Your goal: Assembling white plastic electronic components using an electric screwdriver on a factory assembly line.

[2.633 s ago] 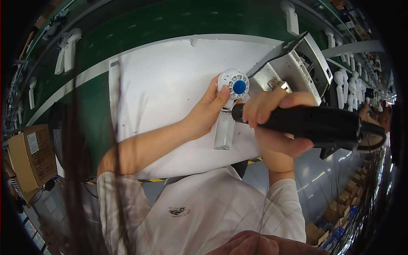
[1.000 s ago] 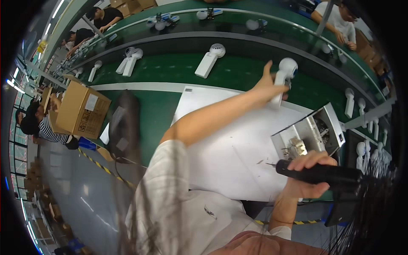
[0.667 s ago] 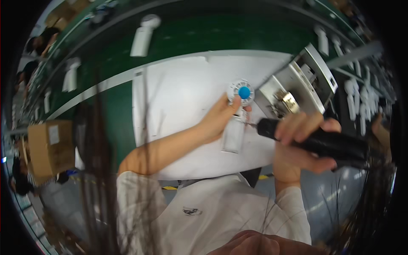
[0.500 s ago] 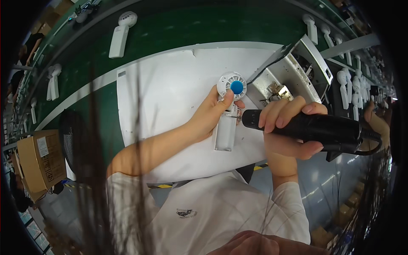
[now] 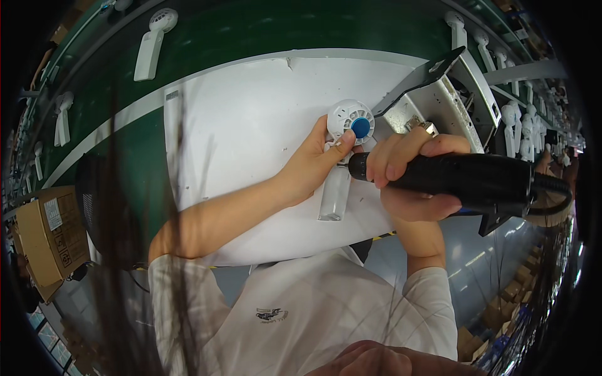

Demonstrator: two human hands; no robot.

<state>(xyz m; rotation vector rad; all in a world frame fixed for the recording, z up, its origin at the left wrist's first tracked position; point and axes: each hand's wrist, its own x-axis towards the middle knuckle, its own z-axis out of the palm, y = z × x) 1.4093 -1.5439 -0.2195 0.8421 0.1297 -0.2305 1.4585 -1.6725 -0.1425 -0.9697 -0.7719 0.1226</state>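
Note:
A white handheld fan [image 5: 336, 193] with a round slotted head and a blue centre lies tilted over the white work surface [image 5: 232, 125]. My left hand [image 5: 310, 160] is closed around its neck, thumb pressed just below the blue centre. From the right, my right hand [image 5: 401, 153] grips a black electric screwdriver [image 5: 480, 182], its fingers wrapped over the barrel. The screwdriver's nose is at the fan's neck beside my left fingers. Its short bit seems to meet the fan there, but the contact point is too small to make out.
An open metal box [image 5: 461, 116] with worn fittings inside stands just beyond my right hand. Past the work surface runs a green belt [image 5: 251, 31] with another white fan [image 5: 150, 50]. More fans [image 5: 514, 125] stand at the right. A cardboard box [image 5: 53, 244] sits far left.
The screwdriver's nose has come closer to the fan's neck, and less of its bit shows. My left hand still holds the fan. The whole view has shifted slightly.

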